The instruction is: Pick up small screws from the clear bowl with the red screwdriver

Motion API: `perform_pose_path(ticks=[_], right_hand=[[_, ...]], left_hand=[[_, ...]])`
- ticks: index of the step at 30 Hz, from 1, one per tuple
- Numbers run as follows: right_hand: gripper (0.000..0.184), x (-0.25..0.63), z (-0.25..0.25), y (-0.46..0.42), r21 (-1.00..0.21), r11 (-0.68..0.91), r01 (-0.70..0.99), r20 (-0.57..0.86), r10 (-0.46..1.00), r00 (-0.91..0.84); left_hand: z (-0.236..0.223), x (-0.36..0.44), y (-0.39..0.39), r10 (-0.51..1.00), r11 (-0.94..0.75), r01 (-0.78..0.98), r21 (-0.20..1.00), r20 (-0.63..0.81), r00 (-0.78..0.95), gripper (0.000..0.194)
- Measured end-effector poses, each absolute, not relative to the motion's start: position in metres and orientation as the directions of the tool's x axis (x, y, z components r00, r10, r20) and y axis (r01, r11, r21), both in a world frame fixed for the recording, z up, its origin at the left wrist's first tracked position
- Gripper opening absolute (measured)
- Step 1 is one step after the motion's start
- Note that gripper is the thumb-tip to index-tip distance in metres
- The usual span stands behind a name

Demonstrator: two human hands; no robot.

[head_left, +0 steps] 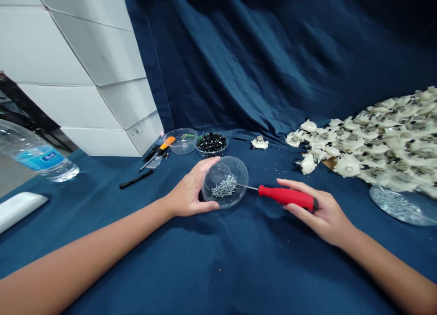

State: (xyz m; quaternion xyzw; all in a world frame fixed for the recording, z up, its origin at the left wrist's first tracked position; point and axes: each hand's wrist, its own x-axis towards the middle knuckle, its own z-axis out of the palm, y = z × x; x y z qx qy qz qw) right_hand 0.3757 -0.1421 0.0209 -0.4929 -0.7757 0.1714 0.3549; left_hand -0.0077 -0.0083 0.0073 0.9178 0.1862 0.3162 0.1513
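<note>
The left hand [191, 188] grips a clear plastic bowl [225, 182] of screws [224, 186], covering part of its rim. The right hand [321, 212] holds a red screwdriver [287, 196], its handle end hidden by the palm. A heap of white plastic parts [385, 142] runs out of view at right.

The clear plastic water bottle [34, 153] runs off the left edge, the heap of white plastic parts [392, 142] runs off the right, the butt of the red-handled screwdriver [287, 195] disappears inside the right hand [322, 215], and the tiny silver screws [223, 186] in the clear round plastic tub [239, 174] are too small to count
</note>
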Motion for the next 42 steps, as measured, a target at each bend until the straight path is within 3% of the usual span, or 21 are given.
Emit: perform_pose_path(ticks=[4, 10, 20, 27, 34, 42], right_hand=[[0.043, 0.375, 0.024, -0.145, -0.542, 0.534, 0.649, 0.475, 0.832, -0.287], [0.043, 0.369, 0.023, -0.147, -0.468, 0.563, 0.682, 0.456, 0.814, -0.360], [0.037, 0.363, 0.030, -0.148, -0.679, 0.457, 0.574, 0.321, 0.889, -0.327], [0.040, 0.360, 0.022, -0.142, -0.841, 0.300, 0.450, 0.156, 0.931, -0.329], [0.048, 0.351, 0.016, -0.138, -0.906, 0.213, 0.366, 0.073, 0.929, -0.362], [0.050, 0.347, 0.022, -0.141, -0.841, 0.349, 0.413, 0.202, 0.911, -0.360]], left_hand=[[0.006, -0.007, -0.008, 0.419, -0.891, 0.228, 0.391, 0.519, 0.745, 0.146], [0.005, -0.005, -0.009, 0.442, -0.884, 0.254, 0.393, 0.522, 0.729, 0.147], [0.009, -0.004, -0.011, 0.475, -0.870, 0.299, 0.392, 0.501, 0.723, 0.144], [0.009, -0.002, -0.013, 0.495, -0.857, 0.309, 0.412, 0.495, 0.714, 0.144], [0.010, 0.000, -0.016, 0.476, -0.873, 0.314, 0.373, 0.512, 0.715, 0.143], [0.010, 0.000, -0.015, 0.459, -0.883, 0.306, 0.356, 0.522, 0.719, 0.140]])
